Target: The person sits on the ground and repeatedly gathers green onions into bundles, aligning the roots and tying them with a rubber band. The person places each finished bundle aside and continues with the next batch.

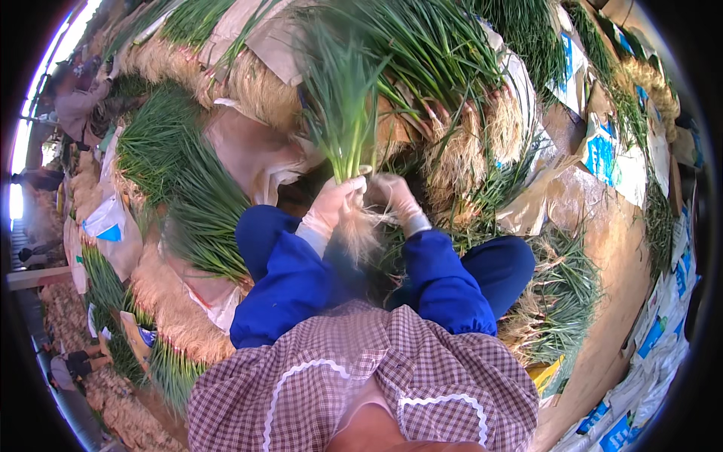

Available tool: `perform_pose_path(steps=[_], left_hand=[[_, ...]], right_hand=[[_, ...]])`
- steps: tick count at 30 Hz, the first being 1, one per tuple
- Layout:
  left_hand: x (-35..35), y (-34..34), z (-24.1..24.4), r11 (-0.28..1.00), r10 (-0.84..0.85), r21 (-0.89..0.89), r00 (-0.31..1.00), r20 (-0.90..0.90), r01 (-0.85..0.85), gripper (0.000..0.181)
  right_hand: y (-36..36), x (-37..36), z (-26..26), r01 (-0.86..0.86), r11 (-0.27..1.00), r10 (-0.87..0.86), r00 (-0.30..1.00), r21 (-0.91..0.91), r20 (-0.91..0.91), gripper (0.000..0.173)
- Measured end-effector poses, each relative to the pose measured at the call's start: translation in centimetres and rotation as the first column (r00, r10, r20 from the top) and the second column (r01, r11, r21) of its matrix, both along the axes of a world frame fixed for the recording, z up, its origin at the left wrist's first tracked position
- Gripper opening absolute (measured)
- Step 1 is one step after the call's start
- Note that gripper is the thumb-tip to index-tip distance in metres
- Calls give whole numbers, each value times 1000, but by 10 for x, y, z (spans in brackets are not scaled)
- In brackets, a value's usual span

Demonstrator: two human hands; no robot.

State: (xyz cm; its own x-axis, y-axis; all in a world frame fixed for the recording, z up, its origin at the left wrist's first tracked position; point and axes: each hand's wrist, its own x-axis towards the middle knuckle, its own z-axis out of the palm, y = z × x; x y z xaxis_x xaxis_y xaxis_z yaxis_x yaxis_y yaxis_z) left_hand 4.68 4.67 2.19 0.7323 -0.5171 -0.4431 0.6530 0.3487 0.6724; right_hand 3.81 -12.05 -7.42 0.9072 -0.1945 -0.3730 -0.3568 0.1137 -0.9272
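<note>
In front of my body, my left hand [334, 204] in a pale glove grips a bunch of green onion plants [349, 133] just above their roots. The leaves point up and away from me, and the pale stringy roots [358, 234] hang below the fist. Close beside it on the right is my right hand [396, 198], also in a pale glove. Its fingers are curled near the stem bases and roots and are blurred by motion; whether they pinch anything cannot be made out.
Ahead to the right lies a large pile of onion plants [452, 62] with roots towards me. Another heap [197, 186] lies to my left, beside a pale sack [248, 152]. Loose plants [556, 299] lie right of my knee. Other people, one in a light top [82, 110], are at far left.
</note>
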Motion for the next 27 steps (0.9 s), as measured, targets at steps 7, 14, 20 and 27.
perform_pose_path(steps=[7, 14, 20, 27], left_hand=[[14, -4, 70, 978, 172, -136, 981, 94, -159, 16], [-22, -31, -13, 979, 174, -103, 985, -3, -173, 19], [-37, -26, -15, 983, 186, 5, 982, -16, -186, 20], [-32, -23, -30, 973, 139, 171, 986, 89, -153, 15]], right_hand=[[-33, -6, 172, 326, 906, -180, 874, -270, 451, 10], [-36, -28, 145, -160, 828, 232, 970, -537, 70, 36], [-9, -22, 93, 37, 979, -38, 999, 202, 1, 21], [-48, -28, 77, 151, 715, -230, 973, 683, 25, 19]])
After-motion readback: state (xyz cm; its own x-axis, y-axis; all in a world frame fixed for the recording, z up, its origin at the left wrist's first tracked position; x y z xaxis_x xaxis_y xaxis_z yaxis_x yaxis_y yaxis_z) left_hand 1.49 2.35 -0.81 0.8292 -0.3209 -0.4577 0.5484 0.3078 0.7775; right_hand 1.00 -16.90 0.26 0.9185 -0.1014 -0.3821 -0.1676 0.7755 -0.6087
